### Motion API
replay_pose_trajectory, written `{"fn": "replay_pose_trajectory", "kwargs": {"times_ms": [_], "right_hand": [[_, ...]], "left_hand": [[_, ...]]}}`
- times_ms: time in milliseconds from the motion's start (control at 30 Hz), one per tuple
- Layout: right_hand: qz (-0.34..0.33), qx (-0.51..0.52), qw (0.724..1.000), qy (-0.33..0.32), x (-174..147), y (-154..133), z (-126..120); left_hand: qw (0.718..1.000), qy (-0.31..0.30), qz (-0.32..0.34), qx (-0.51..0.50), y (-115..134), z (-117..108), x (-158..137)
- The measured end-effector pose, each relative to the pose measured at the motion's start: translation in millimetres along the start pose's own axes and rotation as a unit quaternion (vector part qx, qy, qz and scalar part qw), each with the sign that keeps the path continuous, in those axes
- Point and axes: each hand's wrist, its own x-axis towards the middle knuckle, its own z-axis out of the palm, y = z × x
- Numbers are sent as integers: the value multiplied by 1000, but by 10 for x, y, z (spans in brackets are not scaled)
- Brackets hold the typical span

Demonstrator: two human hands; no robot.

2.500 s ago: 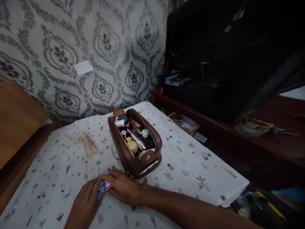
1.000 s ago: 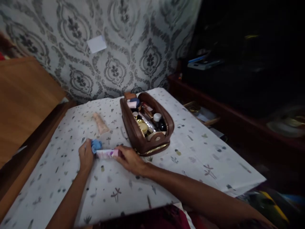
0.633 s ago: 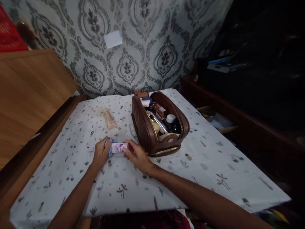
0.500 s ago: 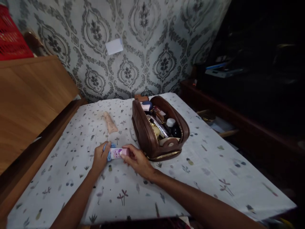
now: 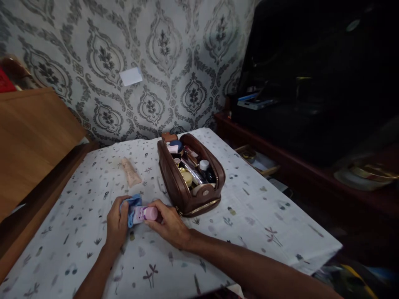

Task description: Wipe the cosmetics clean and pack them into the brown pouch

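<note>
My left hand (image 5: 116, 222) is closed on a blue cloth (image 5: 134, 201), which wraps round one end of a small pink and white tube (image 5: 141, 214) with purple print. My right hand (image 5: 171, 224) grips the tube by its pink cap end, thumb below and fingers above. Just beyond my hands, a beige squeeze tube (image 5: 131, 172) lies on the patterned tablecloth (image 5: 174, 265). To the right stands a brown toiletry bag (image 5: 173, 180), unzipped and full of cosmetics, among them a dark bottle with a white cap (image 5: 204, 165) and a silver tube (image 5: 193, 172).
A wooden panel (image 5: 34, 128) borders the table on the left, and a patterned wall (image 5: 149, 62) with a white card (image 5: 131, 76) rises behind. At right are a dark red cabinet (image 5: 280, 166), an open drawer (image 5: 260, 162) and a large black screen (image 5: 311, 74).
The view has swung right, so things sit further left. The pink tube has turned, its cap end now pointing more toward me, and more of the blue cloth shows above it.
</note>
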Motion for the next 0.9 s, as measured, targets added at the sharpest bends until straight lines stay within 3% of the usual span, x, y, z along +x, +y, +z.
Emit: {"fn": "replay_pose_trajectory", "kwargs": {"times_ms": [167,300,367,567,767,900], "right_hand": [[44,22,998,26,19,-39,8],[88,130,987,26,44,36,69],[103,180,978,21,56,86,102],[126,220,967,-19,85,90,70],[14,131,991,-2,72,12,-4],[14,154,988,-10,64,16,18]], "left_hand": [[985,34,155,73,-4,-3,-54],[937,-11,316,149,22,56,-98],[914,-31,356,193,22,100,-104],[908,-42,349,227,35,86,-61],[925,-34,337,170,99,-36,-34],[951,-64,284,104,82,-51,-59]]}}
